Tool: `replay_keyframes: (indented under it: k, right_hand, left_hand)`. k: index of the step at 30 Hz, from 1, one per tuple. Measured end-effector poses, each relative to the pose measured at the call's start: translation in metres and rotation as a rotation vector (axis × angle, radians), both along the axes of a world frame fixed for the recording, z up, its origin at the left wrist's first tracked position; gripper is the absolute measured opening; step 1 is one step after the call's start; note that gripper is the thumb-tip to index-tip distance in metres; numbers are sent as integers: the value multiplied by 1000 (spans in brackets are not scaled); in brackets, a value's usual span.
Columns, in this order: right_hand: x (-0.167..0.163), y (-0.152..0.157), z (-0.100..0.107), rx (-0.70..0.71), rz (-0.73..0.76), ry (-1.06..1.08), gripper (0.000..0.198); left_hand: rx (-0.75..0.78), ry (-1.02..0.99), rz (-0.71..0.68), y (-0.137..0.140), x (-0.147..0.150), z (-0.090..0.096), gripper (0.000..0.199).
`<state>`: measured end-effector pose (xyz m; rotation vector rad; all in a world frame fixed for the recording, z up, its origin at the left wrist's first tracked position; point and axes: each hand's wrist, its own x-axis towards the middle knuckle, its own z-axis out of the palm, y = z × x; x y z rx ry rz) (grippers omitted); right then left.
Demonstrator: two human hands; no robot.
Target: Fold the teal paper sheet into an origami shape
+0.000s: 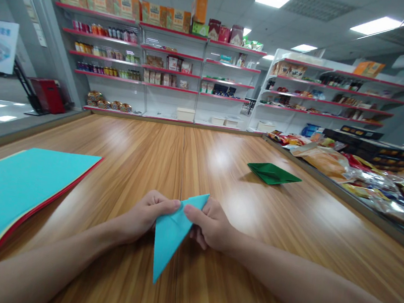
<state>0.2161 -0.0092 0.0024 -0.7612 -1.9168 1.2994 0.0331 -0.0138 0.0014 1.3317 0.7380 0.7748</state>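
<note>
A folded piece of light blue paper [171, 237] is held between my two hands, just above the wooden table [140, 163]. One long point of it hangs down towards me, and a shorter corner sticks up at the upper right. My left hand [148, 214] pinches its left side, thumb on top and fingers curled beneath. On the right side my right hand [212, 223] grips it the same way, with the thumb pressed near the upper edge. Both sets of fingers are partly hidden behind the paper.
A green folded paper boat [274, 174] rests at the right. Stacked coloured paper sheets [24, 186], blue on top, lie at the left. Packaged snacks [378, 181] and black boxes [371, 148] crowd beyond the table's right edge. Stocked shelves [168, 69] stand behind.
</note>
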Motion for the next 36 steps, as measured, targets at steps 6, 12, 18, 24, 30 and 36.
replay_keyframes:
  k: [6, 12, 18, 24, 30, 36]
  right_hand:
    - [6, 2, 2, 402, -98, -65, 55]
    - [0, 9, -6, -29, -250, 94, 55]
    - [1, 16, -4, -108, -353, 114, 56]
    - [3, 18, -11, -277, -244, 255, 53]
    - [1, 21, -13, -271, -197, 225, 58]
    - [2, 16, -13, -198, -149, 166, 56]
  left_hand:
    - [-55, -30, -7, -3, 5, 2, 52]
    - [-52, -49, 34, 0, 3, 2, 54]
    - [-5, -13, 36, -1, 2, 1, 54]
    - [20, 14, 20, -1, 0, 1, 55]
    - [205, 158, 111, 0, 0, 0, 55]
    - [263, 221, 78, -2, 2, -3, 53]
